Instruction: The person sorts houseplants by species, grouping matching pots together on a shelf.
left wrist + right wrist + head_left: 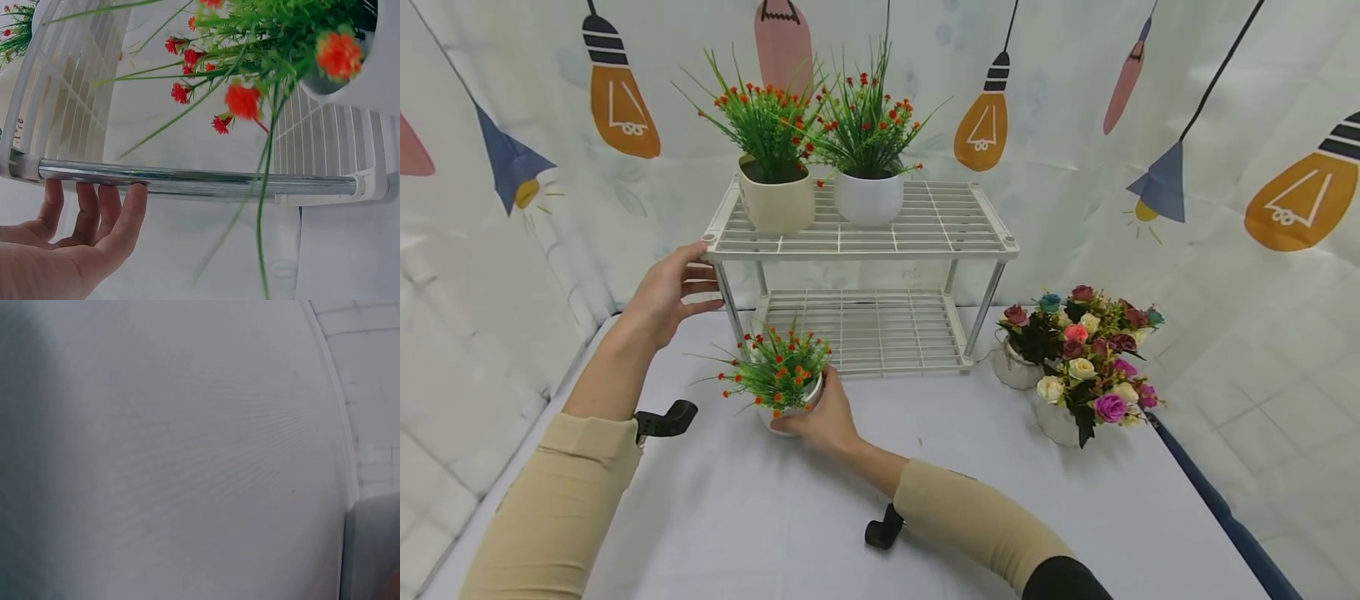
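Note:
In the head view my right hand (829, 421) holds a small white pot of grass with red-orange flowers (781, 372), thumb at the front and fingers on its right side. The pot is at the front left of a white two-tier wire rack (940, 218). My left hand (664, 292) is at the rack's left front leg. In the left wrist view, the fingertips of that left hand (81, 244) touch the metal leg (212, 180), with the red-flowered grass (250, 56) beyond. The right wrist view shows mostly blurred white surface.
On the rack's top shelf stand a cream pot (781, 202) and a white pot (868, 202), both with red-flowered grass. Two pots of mixed roses (1017, 367) (1060, 421) stand to the rack's right on the white-covered table (955, 442). A patterned curtain (1060, 125) hangs behind.

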{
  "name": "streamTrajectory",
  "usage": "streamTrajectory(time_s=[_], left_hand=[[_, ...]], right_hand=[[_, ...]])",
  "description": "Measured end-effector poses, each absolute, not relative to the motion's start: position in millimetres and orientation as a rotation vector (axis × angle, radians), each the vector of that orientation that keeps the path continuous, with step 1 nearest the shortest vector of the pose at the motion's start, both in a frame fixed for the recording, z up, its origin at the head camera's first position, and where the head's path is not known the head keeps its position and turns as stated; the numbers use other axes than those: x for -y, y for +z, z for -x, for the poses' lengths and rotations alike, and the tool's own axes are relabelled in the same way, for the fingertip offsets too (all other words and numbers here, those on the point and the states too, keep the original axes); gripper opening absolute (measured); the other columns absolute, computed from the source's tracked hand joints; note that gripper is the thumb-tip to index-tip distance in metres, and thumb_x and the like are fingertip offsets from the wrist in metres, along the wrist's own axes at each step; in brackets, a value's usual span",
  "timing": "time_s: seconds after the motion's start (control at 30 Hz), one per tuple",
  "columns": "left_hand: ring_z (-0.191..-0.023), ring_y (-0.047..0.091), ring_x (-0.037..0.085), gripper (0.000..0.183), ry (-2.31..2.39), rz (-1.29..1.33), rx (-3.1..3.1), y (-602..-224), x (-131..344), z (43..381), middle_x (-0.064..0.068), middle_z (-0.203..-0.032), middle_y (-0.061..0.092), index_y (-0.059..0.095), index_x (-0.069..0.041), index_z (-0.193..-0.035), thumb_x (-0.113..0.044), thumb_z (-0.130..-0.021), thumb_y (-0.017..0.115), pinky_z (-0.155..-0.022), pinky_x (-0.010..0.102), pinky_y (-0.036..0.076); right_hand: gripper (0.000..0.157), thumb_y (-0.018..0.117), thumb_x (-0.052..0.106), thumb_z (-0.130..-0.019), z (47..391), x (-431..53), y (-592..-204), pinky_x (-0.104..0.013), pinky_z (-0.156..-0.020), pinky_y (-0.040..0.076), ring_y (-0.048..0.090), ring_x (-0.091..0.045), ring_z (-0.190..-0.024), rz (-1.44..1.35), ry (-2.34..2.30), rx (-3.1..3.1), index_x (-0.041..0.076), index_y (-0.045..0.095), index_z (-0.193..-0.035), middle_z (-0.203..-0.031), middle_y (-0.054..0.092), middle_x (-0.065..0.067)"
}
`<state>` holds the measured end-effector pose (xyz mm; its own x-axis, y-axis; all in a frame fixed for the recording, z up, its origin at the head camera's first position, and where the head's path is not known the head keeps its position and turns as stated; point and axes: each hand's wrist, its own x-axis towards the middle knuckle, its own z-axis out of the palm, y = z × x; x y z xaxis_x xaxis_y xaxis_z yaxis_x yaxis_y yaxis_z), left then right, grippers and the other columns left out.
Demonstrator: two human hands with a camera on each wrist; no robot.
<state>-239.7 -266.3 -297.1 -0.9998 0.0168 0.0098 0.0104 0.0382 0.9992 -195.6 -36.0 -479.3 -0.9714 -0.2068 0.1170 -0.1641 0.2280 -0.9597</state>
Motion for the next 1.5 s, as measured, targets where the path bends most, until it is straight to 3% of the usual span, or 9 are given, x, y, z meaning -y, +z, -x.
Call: streamTrajectory(time_s=[0.23, 0.57, 0.77, 0.97, 1.5], left_hand=[[-0.108, 0.052, 0.021, 0.046, 2.176, -0.034, -2.249, -298.4, 266.4, 240.2, 0.009, -0.120, 0.048, 0.052, -0.011, -0.125, -0.053, -0.105, 0.049, -0.079, 0.026, 0.059], [-0.107, 0.054, 0.021, 0.048, 2.226, -0.027, -2.188, -298.9, 269.0, 243.1, 0.008, -0.119, 0.049, 0.051, -0.007, -0.126, -0.050, -0.106, 0.050, -0.078, 0.028, 0.060], [-0.107, 0.054, 0.021, 0.044, 2.217, -0.026, -2.207, -298.1, 267.1, 242.6, 0.008, -0.119, 0.049, 0.053, -0.011, -0.122, -0.051, -0.105, 0.050, -0.078, 0.027, 0.060], [-0.107, 0.054, 0.020, 0.046, 2.173, -0.024, -2.267, -299.1, 267.8, 243.9, 0.008, -0.120, 0.049, 0.054, -0.013, -0.123, -0.055, -0.105, 0.049, -0.078, 0.027, 0.059], [-0.110, 0.053, 0.021, 0.053, 2.109, -0.020, -2.349, -298.8, 266.1, 241.2, 0.007, -0.121, 0.049, 0.054, -0.013, -0.127, -0.060, -0.103, 0.048, -0.080, 0.026, 0.059]], right_hand=[[0.099, 0.099, 0.022, -0.067, 195.2, 23.9, -479.8, -0.037, -0.107, 0.043, 0.053, -0.013, -0.124, 0.404, -1.872, -2.470, 0.012, 0.040, -0.146, -0.134, 0.052, 0.006], [0.099, 0.098, 0.005, -0.064, 205.0, 16.8, -477.7, -0.034, -0.110, 0.041, 0.052, -0.010, -0.124, 0.675, -1.960, -2.433, 0.020, 0.041, -0.144, -0.136, 0.049, 0.006], [0.104, 0.099, 0.014, -0.065, 202.7, 13.9, -478.1, -0.036, -0.111, 0.039, 0.052, -0.011, -0.126, 0.478, -1.934, -2.423, 0.019, 0.035, -0.147, -0.138, 0.051, 0.009], [0.102, 0.099, 0.022, -0.066, 200.5, 6.8, -476.3, -0.038, -0.105, 0.045, 0.056, -0.016, -0.122, 0.363, -1.915, -2.440, 0.017, 0.037, -0.146, -0.136, 0.055, 0.004], [0.100, 0.096, 0.027, -0.069, 183.0, -31.5, -454.6, -0.043, -0.099, 0.049, 0.056, -0.017, -0.120, 0.399, -2.093, -2.493, 0.018, 0.035, -0.148, -0.137, 0.053, 0.002]])
